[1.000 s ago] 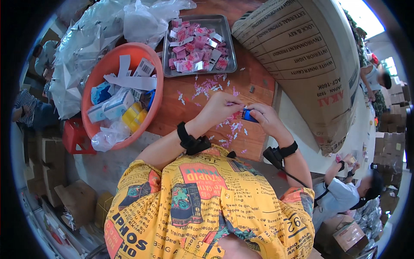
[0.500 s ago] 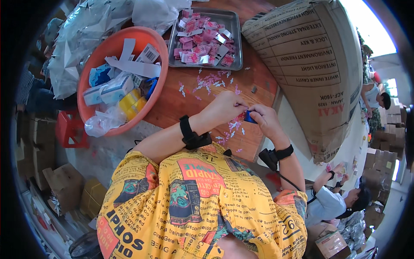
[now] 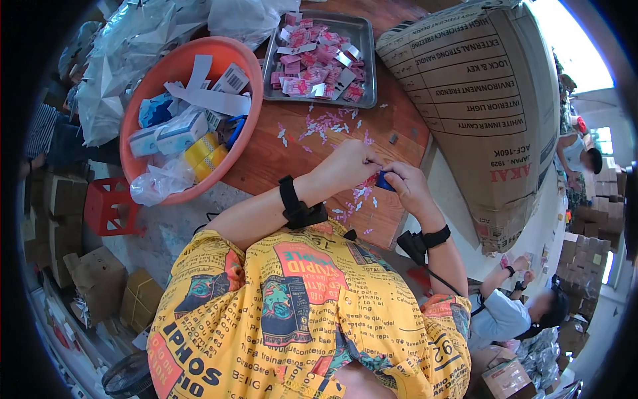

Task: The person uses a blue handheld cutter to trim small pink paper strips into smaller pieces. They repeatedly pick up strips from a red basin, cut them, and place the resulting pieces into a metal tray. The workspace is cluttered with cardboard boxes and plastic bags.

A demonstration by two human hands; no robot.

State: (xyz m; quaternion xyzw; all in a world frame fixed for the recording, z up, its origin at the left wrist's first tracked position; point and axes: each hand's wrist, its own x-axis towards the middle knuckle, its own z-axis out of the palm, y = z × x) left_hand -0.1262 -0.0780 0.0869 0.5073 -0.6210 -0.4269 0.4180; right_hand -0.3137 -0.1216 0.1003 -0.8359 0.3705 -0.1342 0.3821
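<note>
My left hand is closed in a pinch over the table, its fingertips beside my right hand; whatever lies in the pinch is too small to tell. In my right hand, a small blue object is gripped between thumb and fingers, mostly covered by them. Under and in front of the hands, small pink and white cut pieces lie scattered on the wooden table. More such pieces spread farther off, below a metal tray heaped with pink-and-white packets.
At left an orange basin holds paper strips, boxes and yellow tape rolls. A large cardboard box stands close on the right. Plastic bags lie behind the basin, a red stool beside it. Another person sits at lower right.
The view has shifted slightly. Both hands stay together in nearly the same place, with the blue object still in my right hand.
</note>
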